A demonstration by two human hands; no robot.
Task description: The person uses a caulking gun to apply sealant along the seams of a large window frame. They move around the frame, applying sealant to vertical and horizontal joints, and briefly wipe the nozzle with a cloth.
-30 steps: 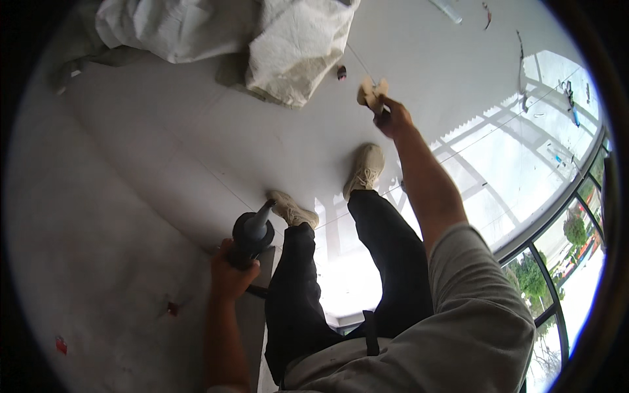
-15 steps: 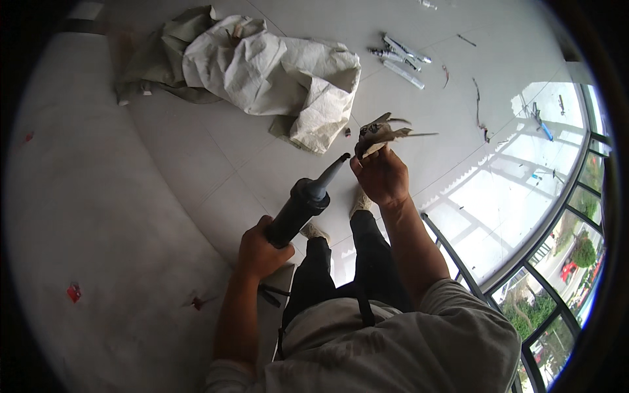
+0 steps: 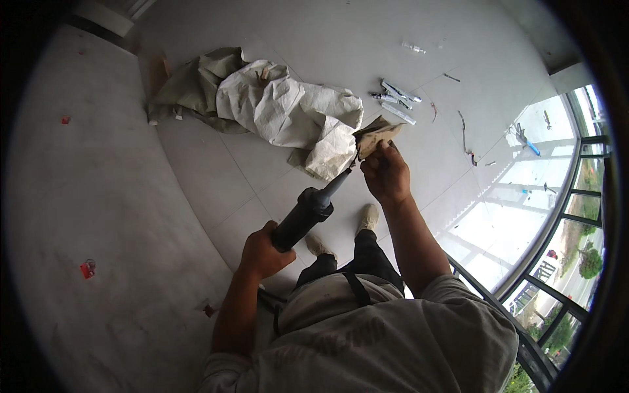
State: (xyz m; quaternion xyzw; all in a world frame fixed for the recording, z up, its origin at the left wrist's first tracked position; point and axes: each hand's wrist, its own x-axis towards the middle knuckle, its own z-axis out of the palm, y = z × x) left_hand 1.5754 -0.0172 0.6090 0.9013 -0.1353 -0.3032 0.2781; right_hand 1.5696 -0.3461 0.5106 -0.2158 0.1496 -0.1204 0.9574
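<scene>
My left hand is wrapped round the rear of a black caulking gun. Its grey tapered nozzle points up and away to the right. Between the fingers and thumb of my right hand is a creased scrap of brown cardboard with dark smears on it. The nozzle's dark tip meets the cardboard's lower left edge, where some dark stuff shows. The gun's handle and trigger are hidden behind my left hand and arm.
A crumpled pale sack lies on the tiled floor ahead. Beyond the cardboard are several tubes. A blue tool and scattered scraps lie to the right, near the windows. A grey wall rises at my left.
The cardboard has turned its flat face toward me, and the nozzle tip, apart from it before, now touches its edge. The view has tilted, showing more floor ahead.
</scene>
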